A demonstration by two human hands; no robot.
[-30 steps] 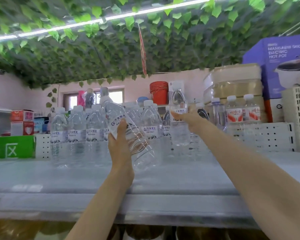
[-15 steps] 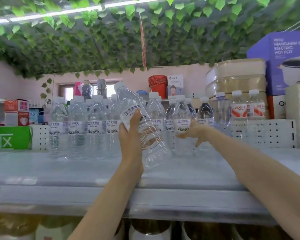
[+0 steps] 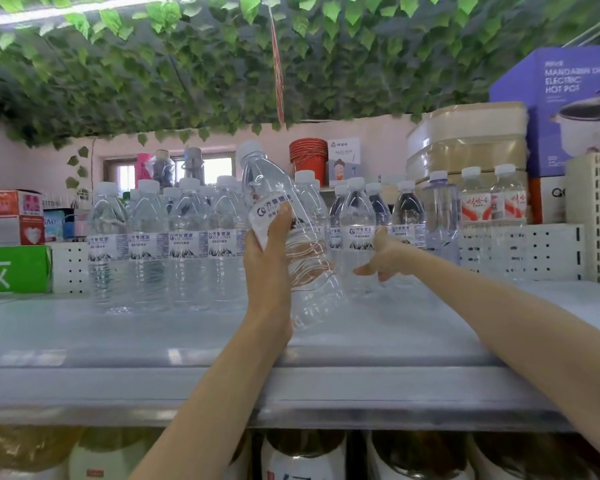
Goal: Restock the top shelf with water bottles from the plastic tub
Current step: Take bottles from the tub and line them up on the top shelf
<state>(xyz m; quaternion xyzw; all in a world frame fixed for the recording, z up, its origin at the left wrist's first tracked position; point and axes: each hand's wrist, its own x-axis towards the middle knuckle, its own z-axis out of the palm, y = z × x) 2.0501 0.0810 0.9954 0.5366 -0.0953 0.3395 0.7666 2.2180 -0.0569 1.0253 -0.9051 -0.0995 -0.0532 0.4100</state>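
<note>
My left hand grips a clear water bottle with a white cap and blue-and-white label, tilted with its cap up-left, held above the grey top shelf. A row of matching water bottles stands upright along the back of the shelf. My right hand reaches to the right of the held bottle, fingers spread and empty, just in front of a standing bottle. The plastic tub is out of view.
Red-labelled bottles stand right of the row before a white perforated divider. A purple hot pot box and stacked packs are at the right. A green box sits at the left. Leafy vines hang overhead. Large jugs fill the shelf below.
My right hand set a bottle upright in the row and let go, then drew back slightly. My left hand lifted its tilted bottle up and to the right.
</note>
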